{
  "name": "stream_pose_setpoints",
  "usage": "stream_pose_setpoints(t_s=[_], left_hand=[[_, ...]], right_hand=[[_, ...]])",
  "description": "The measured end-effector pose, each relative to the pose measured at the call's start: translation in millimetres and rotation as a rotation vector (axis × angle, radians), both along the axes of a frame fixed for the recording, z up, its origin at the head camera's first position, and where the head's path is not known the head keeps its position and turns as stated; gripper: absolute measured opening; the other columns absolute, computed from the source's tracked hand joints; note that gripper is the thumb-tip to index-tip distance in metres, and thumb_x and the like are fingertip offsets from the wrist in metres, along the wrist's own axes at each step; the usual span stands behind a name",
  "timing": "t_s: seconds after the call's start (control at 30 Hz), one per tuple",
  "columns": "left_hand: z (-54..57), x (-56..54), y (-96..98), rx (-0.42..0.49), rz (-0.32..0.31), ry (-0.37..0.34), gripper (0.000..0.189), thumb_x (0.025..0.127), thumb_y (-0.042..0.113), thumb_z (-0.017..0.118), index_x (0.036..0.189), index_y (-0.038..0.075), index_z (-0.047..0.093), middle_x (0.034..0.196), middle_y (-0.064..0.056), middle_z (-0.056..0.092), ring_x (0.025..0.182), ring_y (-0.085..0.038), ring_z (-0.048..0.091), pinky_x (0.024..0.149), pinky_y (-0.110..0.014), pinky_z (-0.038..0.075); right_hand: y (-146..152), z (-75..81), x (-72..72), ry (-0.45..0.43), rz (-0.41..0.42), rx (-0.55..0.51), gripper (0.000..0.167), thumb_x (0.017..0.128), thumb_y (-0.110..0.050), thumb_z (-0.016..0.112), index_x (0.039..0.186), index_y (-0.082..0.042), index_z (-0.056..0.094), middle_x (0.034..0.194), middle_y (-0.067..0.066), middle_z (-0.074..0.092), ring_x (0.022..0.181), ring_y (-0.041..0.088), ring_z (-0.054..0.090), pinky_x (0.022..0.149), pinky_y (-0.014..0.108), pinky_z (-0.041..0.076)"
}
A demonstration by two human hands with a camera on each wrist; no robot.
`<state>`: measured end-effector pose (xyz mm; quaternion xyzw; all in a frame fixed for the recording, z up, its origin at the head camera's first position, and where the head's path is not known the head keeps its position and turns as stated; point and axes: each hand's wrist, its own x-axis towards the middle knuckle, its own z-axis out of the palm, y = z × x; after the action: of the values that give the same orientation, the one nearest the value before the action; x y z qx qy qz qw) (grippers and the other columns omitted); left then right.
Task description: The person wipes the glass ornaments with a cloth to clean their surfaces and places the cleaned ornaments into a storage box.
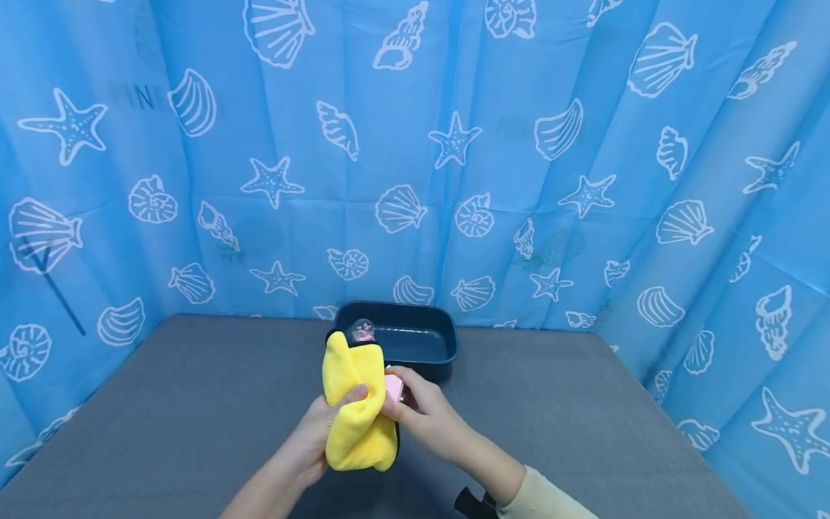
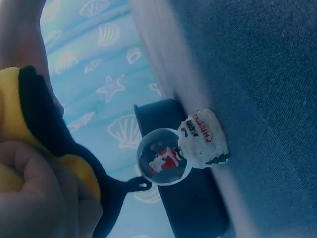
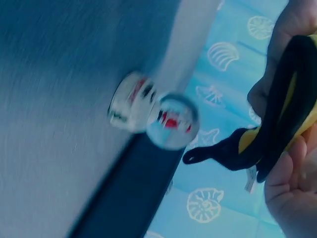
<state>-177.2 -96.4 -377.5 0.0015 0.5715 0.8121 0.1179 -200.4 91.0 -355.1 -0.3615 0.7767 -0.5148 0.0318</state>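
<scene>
A yellow cloth [image 1: 363, 436] with black edging is bunched upright in front of me. My left hand [image 1: 314, 436] grips it from the left, thumb pressed over a fold. On its other side, my right hand [image 1: 431, 418] pinches a small pink, block-like thing [image 1: 393, 387] with a dark part, held against the cloth; its kind is not clear. Just beyond the cloth stands a snow globe [image 1: 363, 330], partly hidden in the head view. The left wrist view shows its white base [image 2: 205, 139] with red lettering and a Santa figure inside.
Behind the snow globe, a dark blue rectangular bin [image 1: 415, 344] stands near the back of the grey table [image 1: 558, 425]. A blue curtain [image 1: 415, 173] with white shells hangs behind and around. A black device [image 1: 476, 504] shows beside the right sleeve.
</scene>
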Motion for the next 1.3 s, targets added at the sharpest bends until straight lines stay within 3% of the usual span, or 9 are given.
stream_pose_setpoints(t_s=[0.23, 0.4, 0.5, 0.6, 0.7, 0.8, 1.0, 1.13, 1.3], left_hand=[[1.1, 1.1, 4.9, 0.003, 0.038, 0.023, 0.048, 0.095, 0.032, 0.064, 0.122, -0.001, 0.043, 0.097, -0.004, 0.060, 0.088, -0.017, 0.062, 0.080, -0.032, 0.051], [2.2, 1.6, 7.5, -0.028, 0.091, 0.021, 0.051, 0.094, 0.034, 0.065, 0.123, -0.001, 0.042, 0.098, -0.005, 0.059, 0.087, -0.017, 0.060, 0.080, -0.032, 0.049], [2.5, 1.5, 8.5, -0.034, 0.106, 0.023, 0.052, 0.094, 0.037, 0.064, 0.124, 0.000, 0.042, 0.098, -0.005, 0.058, 0.088, -0.017, 0.059, 0.081, -0.031, 0.048], [2.0, 0.8, 8.9, -0.031, 0.108, 0.002, 0.056, 0.095, 0.042, 0.061, 0.125, 0.001, 0.040, 0.099, -0.004, 0.058, 0.088, -0.016, 0.059, 0.080, -0.031, 0.049], [1.1, 0.0, 8.0, -0.020, 0.117, -0.021, 0.058, 0.095, 0.046, 0.059, 0.127, 0.001, 0.040, 0.099, -0.003, 0.057, 0.088, -0.015, 0.059, 0.080, -0.030, 0.049], [0.7, -1.3, 5.8, -0.014, 0.143, -0.028, 0.058, 0.094, 0.045, 0.059, 0.126, 0.001, 0.041, 0.098, -0.003, 0.057, 0.087, -0.014, 0.059, 0.079, -0.029, 0.049], [-1.6, -3.3, 0.8, -0.006, 0.155, -0.039, 0.057, 0.094, 0.047, 0.057, 0.126, 0.002, 0.042, 0.099, -0.002, 0.056, 0.087, -0.014, 0.058, 0.079, -0.030, 0.048], [-3.5, -2.5, 1.2, 0.007, 0.153, -0.079, 0.056, 0.094, 0.049, 0.056, 0.124, 0.003, 0.045, 0.098, 0.000, 0.058, 0.087, -0.014, 0.058, 0.079, -0.031, 0.048], [-2.2, -1.5, 2.4, 0.003, 0.145, -0.095, 0.057, 0.092, 0.050, 0.057, 0.124, 0.003, 0.047, 0.096, 0.000, 0.060, 0.086, -0.014, 0.059, 0.079, -0.030, 0.048]], right_hand=[[0, 4.1, -2.7, -0.254, -0.025, -0.175, 0.040, 0.104, -0.027, 0.048, 0.116, 0.011, 0.050, 0.085, 0.005, 0.053, 0.069, 0.013, 0.051, 0.064, 0.021, 0.047], [-2, 7.1, -5.7, -0.425, 0.007, -0.195, 0.032, 0.105, -0.028, 0.043, 0.098, 0.002, 0.051, 0.079, 0.004, 0.052, 0.062, 0.013, 0.050, 0.060, 0.022, 0.048], [-1, 8.0, -5.4, -0.465, 0.016, -0.187, 0.032, 0.105, -0.028, 0.044, 0.102, 0.003, 0.052, 0.082, 0.005, 0.053, 0.064, 0.014, 0.050, 0.061, 0.022, 0.049], [-1, 7.5, -3.0, -0.406, 0.016, -0.138, 0.037, 0.103, -0.026, 0.049, 0.115, 0.008, 0.051, 0.090, 0.006, 0.055, 0.071, 0.014, 0.052, 0.064, 0.023, 0.048], [-1, 5.0, -0.8, -0.275, 0.031, -0.046, 0.040, 0.100, -0.025, 0.055, 0.126, 0.006, 0.050, 0.101, 0.006, 0.057, 0.082, 0.014, 0.055, 0.071, 0.024, 0.050], [-2, 1.8, 0.6, -0.049, 0.049, 0.061, 0.040, 0.097, -0.024, 0.061, 0.128, 0.000, 0.053, 0.105, 0.007, 0.058, 0.085, 0.012, 0.054, 0.074, 0.026, 0.051], [-3, -4.5, -1.1, 0.589, 0.018, 0.206, 0.045, 0.084, -0.017, 0.075, 0.123, -0.004, 0.058, 0.115, 0.009, 0.060, 0.096, 0.017, 0.058, 0.086, 0.028, 0.051], [-5, -8.1, -5.4, 0.953, -0.048, 0.259, 0.034, 0.087, -0.017, 0.073, 0.118, -0.013, 0.061, 0.113, 0.004, 0.062, 0.089, 0.018, 0.058, 0.081, 0.024, 0.049], [-5, -10.1, -7.5, 1.124, -0.086, 0.243, 0.022, 0.095, -0.019, 0.063, 0.117, -0.015, 0.061, 0.117, 0.001, 0.063, 0.092, 0.017, 0.057, 0.082, 0.025, 0.048]])
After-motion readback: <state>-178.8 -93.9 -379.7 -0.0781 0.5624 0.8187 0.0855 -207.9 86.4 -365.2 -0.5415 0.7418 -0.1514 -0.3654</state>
